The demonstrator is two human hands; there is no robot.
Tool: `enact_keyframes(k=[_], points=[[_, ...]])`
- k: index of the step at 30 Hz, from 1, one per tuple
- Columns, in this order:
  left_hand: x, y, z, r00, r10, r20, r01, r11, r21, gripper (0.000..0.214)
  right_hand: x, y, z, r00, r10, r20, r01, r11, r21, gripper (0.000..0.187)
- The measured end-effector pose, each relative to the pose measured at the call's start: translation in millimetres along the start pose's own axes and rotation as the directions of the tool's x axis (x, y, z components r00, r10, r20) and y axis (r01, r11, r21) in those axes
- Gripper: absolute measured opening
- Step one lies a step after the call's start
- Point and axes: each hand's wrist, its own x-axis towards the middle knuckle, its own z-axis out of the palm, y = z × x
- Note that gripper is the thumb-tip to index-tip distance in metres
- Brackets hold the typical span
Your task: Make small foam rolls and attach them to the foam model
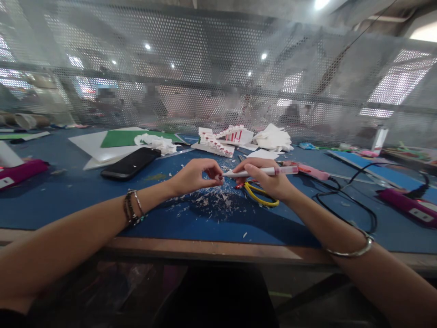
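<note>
My right hand [269,181] is closed round a white and pink craft knife [262,171], held level with its tip pointing left. My left hand [194,175] pinches a tiny white piece [220,179] right at the knife's tip; the piece is too small to name. Both hands hover just above a blue mat [102,200]. A scatter of white shavings [215,200] lies on the mat beneath them. Yellow-handled scissors [259,195] lie under my right hand, partly hidden by it.
A black phone [131,163] lies at the left. Behind it are white and green sheets [123,139] and crumpled paper. A white and red paper model [221,138] stands at the back centre. A black cable [344,202] loops at right toward a pink tool [408,205]. A perforated metal screen closes the back.
</note>
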Motion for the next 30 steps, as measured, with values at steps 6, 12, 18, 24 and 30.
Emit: enact_keyframes(k=[6, 12, 18, 24, 30], points=[[-0.2, -1.9, 0.2, 1.0, 0.006, -0.007, -0.006, 1.0, 0.003, 0.013, -0.2, -1.9, -0.3, 0.999, -0.033, 0.009, 0.033, 0.999, -0.033, 0.024], [-0.3, -0.5, 0.5, 0.999, 0.014, -0.043, -0.013, 1.0, 0.009, 0.012, -1.0, -4.2, -1.4, 0.999, -0.042, -0.004, 0.042, 0.996, -0.078, 0.024], [-0.2, -0.5, -0.4, 0.998, 0.01, -0.062, -0.009, 1.0, 0.015, 0.012, -1.1, -3.5, -2.0, 0.999, -0.028, -0.035, 0.025, 0.996, -0.08, 0.024], [-0.1, -0.2, -0.4, 0.997, 0.033, -0.065, -0.031, 0.999, 0.034, 0.013, -1.9, -3.9, -2.9, 1.0, -0.03, 0.0, 0.03, 0.998, -0.052, 0.024], [-0.3, 0.8, -0.9, 0.997, 0.048, -0.068, -0.043, 0.997, 0.065, 0.013, -2.0, -7.5, -2.9, 0.997, -0.067, -0.023, 0.065, 0.994, -0.086, 0.026]])
